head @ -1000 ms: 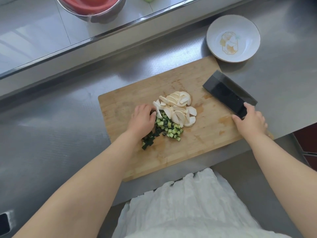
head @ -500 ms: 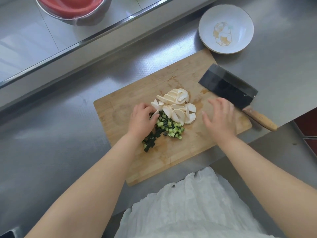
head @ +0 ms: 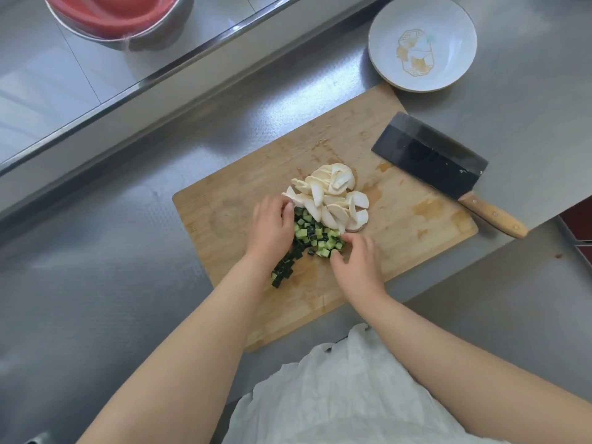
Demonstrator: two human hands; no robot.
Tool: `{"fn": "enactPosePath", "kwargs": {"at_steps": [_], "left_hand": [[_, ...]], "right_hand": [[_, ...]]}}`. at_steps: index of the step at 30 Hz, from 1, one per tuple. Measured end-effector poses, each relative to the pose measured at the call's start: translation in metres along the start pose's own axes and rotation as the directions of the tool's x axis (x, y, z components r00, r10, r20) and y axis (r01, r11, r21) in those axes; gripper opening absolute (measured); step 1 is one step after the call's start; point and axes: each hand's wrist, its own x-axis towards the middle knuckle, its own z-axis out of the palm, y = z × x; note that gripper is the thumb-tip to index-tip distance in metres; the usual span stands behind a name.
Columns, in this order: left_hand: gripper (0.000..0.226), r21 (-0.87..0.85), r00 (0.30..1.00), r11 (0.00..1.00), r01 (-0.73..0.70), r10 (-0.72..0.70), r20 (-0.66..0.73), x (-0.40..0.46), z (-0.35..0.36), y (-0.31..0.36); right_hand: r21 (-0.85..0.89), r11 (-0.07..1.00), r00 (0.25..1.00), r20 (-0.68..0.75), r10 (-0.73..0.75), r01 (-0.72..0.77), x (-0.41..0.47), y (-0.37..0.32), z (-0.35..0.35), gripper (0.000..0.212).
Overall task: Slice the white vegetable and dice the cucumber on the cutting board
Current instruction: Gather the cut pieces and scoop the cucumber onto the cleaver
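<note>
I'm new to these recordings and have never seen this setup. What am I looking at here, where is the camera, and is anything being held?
There is no machine here: a person works with two bare hands, and the single camera sits on their head, looking down at a steel counter. On it lies a wooden cutting board with a pile of white vegetable slices and, touching it, a heap of diced cucumber. The left hand and right hand cup the cucumber from both sides, seemingly gathering it. The cleaver lies untouched at the board's right edge. A white dish stands beyond the board, and a red bowl sits far left.
</note>
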Motion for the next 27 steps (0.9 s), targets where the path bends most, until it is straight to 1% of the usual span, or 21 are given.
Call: {"fn": "enactPosePath", "kwargs": {"at_steps": [2,6,8,12,14,17,20,23,27], "left_hand": [[0.028,0.059,0.996,0.996,-0.069,0.065,0.053,0.000,0.001,-0.004],[0.030,0.193,0.985,0.969,-0.155,0.138,0.099,0.007,-0.003,-0.005],[0.029,0.187,0.979,0.966,-0.179,0.156,0.130,0.009,-0.006,-0.005],[0.028,0.174,0.963,0.958,-0.229,0.197,0.182,0.009,-0.011,-0.009],[0.029,0.184,0.959,0.955,-0.235,0.197,0.202,0.011,-0.013,-0.010],[0.029,0.196,0.956,0.950,-0.242,0.199,0.216,0.012,-0.012,-0.009],[0.028,0.180,0.962,0.956,-0.230,0.195,0.192,0.009,-0.009,-0.010],[0.031,0.173,0.958,0.958,-0.229,0.191,0.213,0.007,-0.008,-0.010],[0.032,0.191,0.949,0.950,-0.246,0.196,0.247,0.007,-0.007,-0.010]], "right_hand": [[0.008,1.000,1.000,0.001,-0.027,0.027,-0.002,-0.005,0.008,0.043],[0.030,0.997,0.996,0.046,-0.078,0.077,-0.006,-0.014,0.022,0.052],[0.008,0.992,0.988,0.092,-0.124,0.124,-0.006,-0.017,0.026,0.052],[0.007,0.985,0.967,0.189,-0.169,0.171,-0.003,-0.020,0.028,0.050],[0.007,0.983,0.970,0.163,-0.181,0.183,-0.001,-0.020,0.026,0.045],[-0.003,0.989,0.988,0.034,-0.148,0.148,0.007,-0.020,0.019,0.040],[0.029,0.992,0.992,0.030,-0.125,0.124,0.014,-0.021,0.013,0.042],[0.057,0.989,0.990,0.006,-0.140,0.139,0.026,-0.023,0.006,0.044],[0.172,0.985,1.000,-0.014,-0.009,0.011,0.048,-0.026,-0.006,0.040]]}}
